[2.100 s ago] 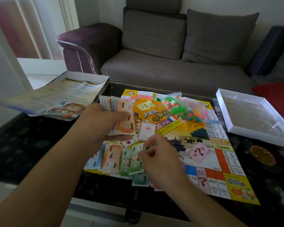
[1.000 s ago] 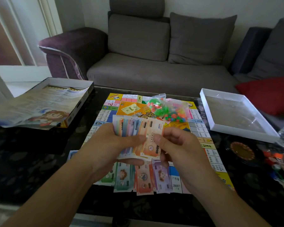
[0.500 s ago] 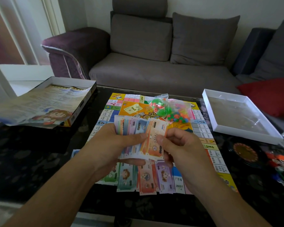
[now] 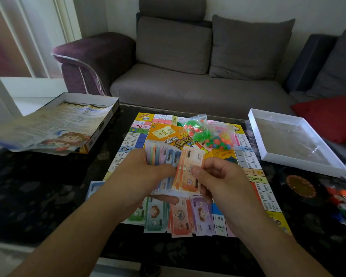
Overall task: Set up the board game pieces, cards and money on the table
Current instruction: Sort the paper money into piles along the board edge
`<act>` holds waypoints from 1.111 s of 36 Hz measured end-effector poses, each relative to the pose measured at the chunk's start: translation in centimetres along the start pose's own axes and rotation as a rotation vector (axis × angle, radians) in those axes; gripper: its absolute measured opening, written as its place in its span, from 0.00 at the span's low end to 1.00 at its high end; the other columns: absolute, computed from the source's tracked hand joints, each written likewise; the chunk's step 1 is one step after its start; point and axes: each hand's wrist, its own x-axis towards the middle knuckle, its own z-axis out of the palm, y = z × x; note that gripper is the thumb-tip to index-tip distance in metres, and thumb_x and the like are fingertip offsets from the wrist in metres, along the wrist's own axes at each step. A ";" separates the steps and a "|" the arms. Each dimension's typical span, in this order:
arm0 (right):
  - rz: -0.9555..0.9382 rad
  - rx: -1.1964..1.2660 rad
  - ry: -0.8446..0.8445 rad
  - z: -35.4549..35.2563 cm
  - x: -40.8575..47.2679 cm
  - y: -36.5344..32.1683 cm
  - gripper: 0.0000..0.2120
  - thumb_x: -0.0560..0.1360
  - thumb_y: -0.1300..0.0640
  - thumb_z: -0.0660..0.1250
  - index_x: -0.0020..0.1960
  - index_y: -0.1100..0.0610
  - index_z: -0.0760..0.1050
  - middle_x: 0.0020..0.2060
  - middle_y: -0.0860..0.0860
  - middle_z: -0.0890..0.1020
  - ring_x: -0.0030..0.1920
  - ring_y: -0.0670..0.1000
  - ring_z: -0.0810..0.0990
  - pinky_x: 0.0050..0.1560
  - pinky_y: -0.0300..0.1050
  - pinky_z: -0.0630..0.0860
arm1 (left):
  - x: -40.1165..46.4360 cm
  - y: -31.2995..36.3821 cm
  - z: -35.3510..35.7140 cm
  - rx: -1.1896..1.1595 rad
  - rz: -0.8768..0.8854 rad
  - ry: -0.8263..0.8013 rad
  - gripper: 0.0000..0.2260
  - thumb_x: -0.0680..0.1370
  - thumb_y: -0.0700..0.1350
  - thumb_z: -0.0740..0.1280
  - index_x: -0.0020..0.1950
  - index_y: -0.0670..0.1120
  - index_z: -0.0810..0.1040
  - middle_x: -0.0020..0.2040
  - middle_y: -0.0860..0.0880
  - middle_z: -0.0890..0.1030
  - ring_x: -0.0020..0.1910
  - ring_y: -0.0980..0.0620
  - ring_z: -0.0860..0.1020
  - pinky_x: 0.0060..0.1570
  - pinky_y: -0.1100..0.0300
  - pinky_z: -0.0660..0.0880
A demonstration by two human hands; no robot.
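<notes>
I hold a fanned stack of play money (image 4: 168, 166) above the near half of the game board (image 4: 190, 136), my left hand (image 4: 142, 174) curled round the stack from the left with the thumb on top, while my right hand (image 4: 218, 178) pinches the front orange note (image 4: 188, 170) between thumb and fingers. Below my hands, rows of sorted notes (image 4: 176, 216) lie on the board's near edge, and a clear bag of coloured pieces (image 4: 208, 132) sits on its far side. The board lies on a dark table (image 4: 38, 196), with a box holding a printed sheet (image 4: 54, 126) to the left and a white tray (image 4: 296, 140) to the right.
</notes>
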 end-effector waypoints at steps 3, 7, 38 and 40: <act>0.020 -0.003 -0.013 -0.1 -0.1 0.0 0.07 0.80 0.58 0.73 0.45 0.59 0.80 0.34 0.64 0.80 0.29 0.50 0.75 0.27 0.40 0.72 | 0.2 0.2 -0.6 0.018 0.012 0.064 0.07 0.80 0.36 0.71 0.57 0.41 0.84 0.48 0.41 0.88 0.45 0.39 0.88 0.47 0.37 0.83; 0.045 -0.019 -0.038 0.0 0.0 0.3 0.08 0.80 0.58 0.73 0.44 0.60 0.79 0.32 0.63 0.79 0.28 0.55 0.73 0.28 0.46 0.72 | 0.5 0.7 -2.5 -0.061 0.018 0.198 0.08 0.78 0.35 0.73 0.56 0.39 0.83 0.48 0.40 0.88 0.44 0.40 0.88 0.40 0.42 0.85; 0.036 -0.538 -0.221 8.2 0.4 0.9 0.12 0.79 0.63 0.66 0.55 0.46 0.76 0.41 0.49 0.81 0.32 0.44 0.79 0.33 0.46 0.75 | 1.0 1.6 -7.8 -0.231 0.018 0.164 0.13 0.77 0.34 0.74 0.61 0.39 0.81 0.50 0.41 0.88 0.46 0.40 0.88 0.40 0.44 0.85; 0.101 -0.270 -0.211 6.0 0.5 0.1 0.13 0.77 0.67 0.67 0.53 0.49 0.80 0.43 0.53 0.83 0.32 0.51 0.78 0.31 0.46 0.70 | 0.7 1.6 -7.0 -0.217 0.013 0.100 0.12 0.76 0.35 0.74 0.60 0.40 0.83 0.50 0.42 0.88 0.47 0.41 0.88 0.40 0.43 0.85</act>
